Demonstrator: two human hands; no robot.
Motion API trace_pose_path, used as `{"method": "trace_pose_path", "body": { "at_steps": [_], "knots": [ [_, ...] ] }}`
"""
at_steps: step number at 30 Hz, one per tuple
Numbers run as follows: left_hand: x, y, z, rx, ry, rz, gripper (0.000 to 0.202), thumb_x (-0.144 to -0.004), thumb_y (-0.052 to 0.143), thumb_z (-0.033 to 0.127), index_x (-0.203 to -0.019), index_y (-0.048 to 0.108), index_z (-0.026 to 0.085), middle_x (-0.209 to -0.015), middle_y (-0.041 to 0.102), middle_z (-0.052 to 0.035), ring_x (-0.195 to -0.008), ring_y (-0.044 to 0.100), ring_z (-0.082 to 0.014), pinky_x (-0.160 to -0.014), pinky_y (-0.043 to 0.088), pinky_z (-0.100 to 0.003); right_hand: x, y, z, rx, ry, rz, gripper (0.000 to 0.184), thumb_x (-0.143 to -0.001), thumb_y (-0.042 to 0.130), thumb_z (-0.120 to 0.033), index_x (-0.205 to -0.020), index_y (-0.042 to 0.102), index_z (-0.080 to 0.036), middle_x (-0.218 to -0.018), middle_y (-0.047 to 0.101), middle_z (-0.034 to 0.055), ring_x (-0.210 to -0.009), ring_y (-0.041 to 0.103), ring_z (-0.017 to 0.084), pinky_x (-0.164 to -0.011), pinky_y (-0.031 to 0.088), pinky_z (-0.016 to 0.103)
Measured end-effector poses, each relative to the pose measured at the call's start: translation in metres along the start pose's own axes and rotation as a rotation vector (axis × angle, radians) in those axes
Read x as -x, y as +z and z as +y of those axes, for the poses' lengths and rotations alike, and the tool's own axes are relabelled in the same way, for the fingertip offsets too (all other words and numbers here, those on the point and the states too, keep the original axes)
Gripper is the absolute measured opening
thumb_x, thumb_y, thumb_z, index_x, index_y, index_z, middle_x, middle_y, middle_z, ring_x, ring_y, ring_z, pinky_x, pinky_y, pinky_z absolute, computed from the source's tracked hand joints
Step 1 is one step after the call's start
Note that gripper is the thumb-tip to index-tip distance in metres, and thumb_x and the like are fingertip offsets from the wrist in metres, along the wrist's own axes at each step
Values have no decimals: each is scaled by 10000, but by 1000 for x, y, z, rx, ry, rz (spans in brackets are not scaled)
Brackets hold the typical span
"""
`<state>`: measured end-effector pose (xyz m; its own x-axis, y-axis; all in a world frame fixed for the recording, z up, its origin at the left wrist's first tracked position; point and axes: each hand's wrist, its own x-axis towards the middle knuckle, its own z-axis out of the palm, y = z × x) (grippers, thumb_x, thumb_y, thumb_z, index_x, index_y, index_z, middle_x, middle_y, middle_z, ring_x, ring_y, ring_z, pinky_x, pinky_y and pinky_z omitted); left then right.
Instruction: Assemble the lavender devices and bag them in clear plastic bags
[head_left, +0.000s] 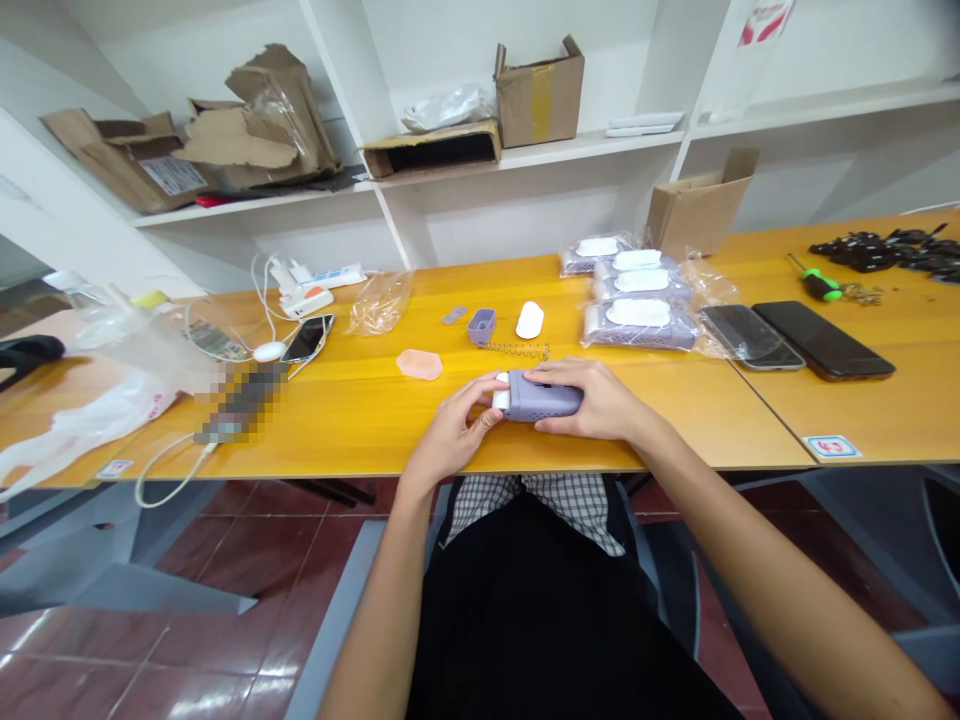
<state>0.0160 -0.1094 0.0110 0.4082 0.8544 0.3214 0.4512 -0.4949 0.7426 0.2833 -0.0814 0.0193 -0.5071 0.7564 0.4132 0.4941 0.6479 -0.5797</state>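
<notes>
1. The yellow worktop (360, 420) runs the full width of the view, and the purple case (547, 398) lies flat on it near the front edge, right before the person
2. The shelves (525, 150) behind hold torn cardboard boxes (538, 92), probably put up there to keep them away from the hands
3. A heap of clear plastic bags (112, 360) sits at the far left, well apart from the hands
4. Sealed packets (637, 312) are stacked right of centre, near enough for the right arm to reach, with two phones (787, 340) lying flat just beside them
5. The right hand (596, 400) lies over the top of the case with its fingers curled round the far side, gripping it and, it seems, pressing it down so it cannot slide
6. The left hand (454, 430) meets the case's left end, thumb and forefinger closed on the white cap (501, 396) there, a fine pinch suited to a small part
7. Loose bits sit in a row just beyond the case, likely spread out so each can be picked singly: a pink piece (420, 365), a small purple piece (482, 325), a white oval piece (529, 320) and a spring (517, 350)
</notes>
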Motion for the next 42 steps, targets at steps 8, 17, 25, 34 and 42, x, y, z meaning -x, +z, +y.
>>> {"method": "trace_pose_path", "body": {
  "at_steps": [8, 17, 25, 34, 42],
  "knots": [
    [0, -1, 1, 27, -8, 18, 310, -989, 704, 359, -1272, 728, 236, -1481, 645, -117, -1040, 718, -227, -889, 592, -387, 2, 0, 0, 31, 4, -14, 678, -715, 914, -390, -1365, 741, -311, -1365, 745, 67, -1251, 700, 342, -1127, 520, 555],
    [6, 3, -2, 314, -81, 102, 345, -868, 831, 317, -1175, 767, 174, -1560, 552, -173, -942, 773, -195, -955, 662, -475, 1, 1, -2, 74, 6, -15, 679, -688, 931, -379, -1341, 749, -344, -1347, 755, 42, -1233, 708, 344, -1108, 525, 580],
    [4, 5, -4, 391, -94, 85, 319, -855, 828, 289, -1140, 779, 155, -1480, 623, -158, -1054, 757, -220, -1044, 630, -506, 1, 0, -1, 49, -5, -18, 689, -700, 921, -395, -1364, 738, -360, -1366, 743, 39, -1234, 705, 347, -1116, 515, 573],
    [6, 5, 1, 321, -64, 105, 272, -892, 792, 278, -1138, 780, 163, -1452, 645, -149, -1071, 749, -220, -1040, 631, -499, 1, -2, -3, 33, 3, -23, 675, -698, 918, -377, -1349, 747, -326, -1349, 754, 44, -1204, 719, 329, -1094, 534, 536],
    [2, 7, -1, 252, -65, 88, 224, -922, 757, 269, -1126, 777, 178, -1428, 653, -141, -1094, 742, -236, -1029, 635, -493, 2, 0, -6, 109, 38, -10, 688, -658, 929, -368, -1323, 755, -339, -1346, 756, 30, -1172, 722, 339, -1060, 541, 542]
  ]
}}
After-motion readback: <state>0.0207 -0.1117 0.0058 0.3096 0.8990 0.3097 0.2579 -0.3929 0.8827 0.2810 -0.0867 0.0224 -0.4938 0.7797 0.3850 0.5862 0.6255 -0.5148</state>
